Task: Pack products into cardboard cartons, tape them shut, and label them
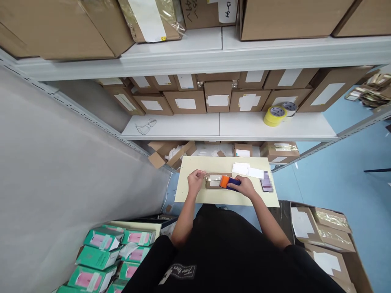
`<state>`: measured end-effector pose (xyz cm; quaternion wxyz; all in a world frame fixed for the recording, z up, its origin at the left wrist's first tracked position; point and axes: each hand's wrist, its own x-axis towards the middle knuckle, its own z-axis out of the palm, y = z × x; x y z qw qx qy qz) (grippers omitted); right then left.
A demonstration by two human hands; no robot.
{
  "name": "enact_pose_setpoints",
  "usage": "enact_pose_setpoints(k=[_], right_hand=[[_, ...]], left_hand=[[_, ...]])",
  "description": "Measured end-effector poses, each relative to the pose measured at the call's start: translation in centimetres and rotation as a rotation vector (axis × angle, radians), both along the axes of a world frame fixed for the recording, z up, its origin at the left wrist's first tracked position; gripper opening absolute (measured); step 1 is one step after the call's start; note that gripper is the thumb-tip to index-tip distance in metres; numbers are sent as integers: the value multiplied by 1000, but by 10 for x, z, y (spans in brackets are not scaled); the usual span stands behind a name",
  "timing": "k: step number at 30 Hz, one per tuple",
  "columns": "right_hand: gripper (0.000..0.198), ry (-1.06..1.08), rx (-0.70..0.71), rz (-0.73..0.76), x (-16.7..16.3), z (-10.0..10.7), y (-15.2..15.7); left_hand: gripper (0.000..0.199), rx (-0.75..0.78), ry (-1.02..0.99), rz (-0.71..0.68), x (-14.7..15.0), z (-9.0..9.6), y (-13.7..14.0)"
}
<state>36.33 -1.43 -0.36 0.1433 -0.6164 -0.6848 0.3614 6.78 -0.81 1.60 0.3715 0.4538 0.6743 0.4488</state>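
Observation:
A small brown cardboard box (210, 185) with a white label lies on the cream tabletop (195, 163). My right hand (244, 186) is wrapped round a tape dispenser (225, 181), orange at the front and dark blue at the handle, which rests over the right part of the box. At the box's left end, my left hand (196, 181) has its fingertips pinched on a shiny strip of clear packing tape (207, 176). The strip runs along the box's top.
White label sheets (241, 168) and a phone (266, 182), partly blurred, lie at the table's right. Tape rolls (274, 116) and glasses (146, 126) sit on the shelf ahead. Green boxes (97, 257) stand low left; a carton of parcels (332, 244) stands low right.

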Motion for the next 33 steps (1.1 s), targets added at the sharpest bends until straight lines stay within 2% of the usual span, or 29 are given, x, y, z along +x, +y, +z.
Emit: enact_pose_setpoints(k=[2, 5, 10, 15, 20, 24, 29, 33], right_hand=[[56, -86, -19, 2, 6, -7, 4], [57, -212, -48, 7, 5, -18, 15], [60, -347, -112, 65, -22, -29, 43], [68, -472, -136, 141, -45, -35, 57], [69, -537, -151, 160, -53, -38, 58], [72, -542, -160, 159, -54, -39, 58], [71, -532, -166, 141, -55, -41, 58], [71, -521, -183, 131, -55, -41, 59]], left_hand=[[30, -19, 12, 25, -10, -19, -2], [34, -70, 2, 46, -20, -57, -4], [40, -167, -176, 173, -27, -129, -8], [45, -236, -219, 200, -29, -173, -12], [43, -304, -247, 202, -30, -200, -8], [43, -356, -255, 184, -31, -214, -1], [45, -424, -244, 152, -17, -221, 3], [49, -481, -195, 97, -4, -218, -1]])
